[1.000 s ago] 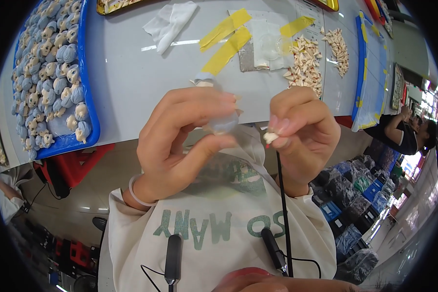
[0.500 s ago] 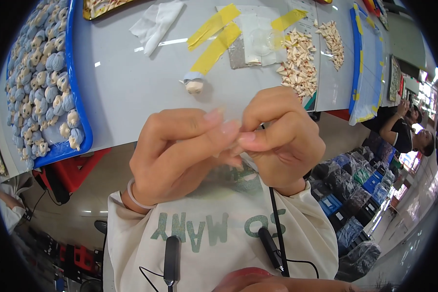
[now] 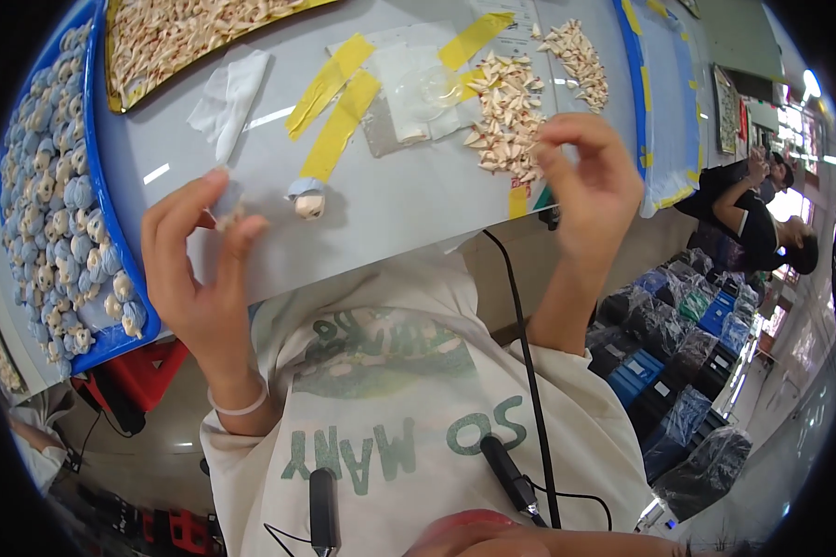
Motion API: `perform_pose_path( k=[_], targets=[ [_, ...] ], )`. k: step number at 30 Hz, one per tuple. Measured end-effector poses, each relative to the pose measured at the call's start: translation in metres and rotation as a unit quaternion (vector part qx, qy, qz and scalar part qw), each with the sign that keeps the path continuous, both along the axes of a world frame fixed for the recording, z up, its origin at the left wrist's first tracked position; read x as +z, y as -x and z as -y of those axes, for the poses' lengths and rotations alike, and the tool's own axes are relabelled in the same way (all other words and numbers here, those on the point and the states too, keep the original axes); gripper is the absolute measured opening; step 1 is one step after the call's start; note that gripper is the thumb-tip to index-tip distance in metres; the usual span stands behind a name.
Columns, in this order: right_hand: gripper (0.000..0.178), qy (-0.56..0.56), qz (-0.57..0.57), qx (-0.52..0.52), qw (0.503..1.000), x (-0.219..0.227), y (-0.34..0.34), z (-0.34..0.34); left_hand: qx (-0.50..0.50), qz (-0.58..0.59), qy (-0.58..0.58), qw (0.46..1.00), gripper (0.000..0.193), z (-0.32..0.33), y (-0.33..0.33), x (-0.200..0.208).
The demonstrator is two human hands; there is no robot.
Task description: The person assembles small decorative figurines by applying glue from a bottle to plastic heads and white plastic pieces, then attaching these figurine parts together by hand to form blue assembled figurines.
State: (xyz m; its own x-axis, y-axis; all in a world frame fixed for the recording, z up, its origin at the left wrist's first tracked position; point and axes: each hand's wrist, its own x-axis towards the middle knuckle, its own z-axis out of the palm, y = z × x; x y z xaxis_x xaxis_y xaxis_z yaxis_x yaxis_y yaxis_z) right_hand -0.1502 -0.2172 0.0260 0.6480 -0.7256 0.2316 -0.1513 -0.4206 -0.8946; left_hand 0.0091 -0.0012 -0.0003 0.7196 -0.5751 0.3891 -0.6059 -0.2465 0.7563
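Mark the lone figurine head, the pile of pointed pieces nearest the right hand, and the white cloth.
Lone figurine head [image 3: 308,203], head view: its cream part.
Pile of pointed pieces [image 3: 507,116], head view: its middle.
White cloth [image 3: 230,98], head view: its middle.

We had the left hand [image 3: 190,269] pinching a blurred pale piece [image 3: 233,220], right hand [image 3: 593,186] by the pointed pieces [image 3: 503,107], one doll head [image 3: 308,201] between on the table [image 3: 404,197], blue tray [image 3: 108,186] far left.

Small pale piece [image 3: 231,217] in the left fingers [image 3: 193,197] blurred, shape unclear, and yellow-rimmed tray [image 3: 113,74] cut off at the top.
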Motion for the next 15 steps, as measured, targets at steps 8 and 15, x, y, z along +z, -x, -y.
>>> perform_pose_path(
  k=[8, 15],
  targets=[
    [0.017, 0.255, -0.173, -0.06, 0.949, -0.002, 0.016, 0.077, 0.054, 0.073, -0.13, 0.987, 0.03, 0.006, -0.002, 0.012],
    [0.007, 0.298, -0.238, -0.017, 0.924, -0.008, 0.007, 0.087, 0.265, 0.103, -0.086, 0.955, 0.032, -0.09, -0.059, 0.042]
  ],
)
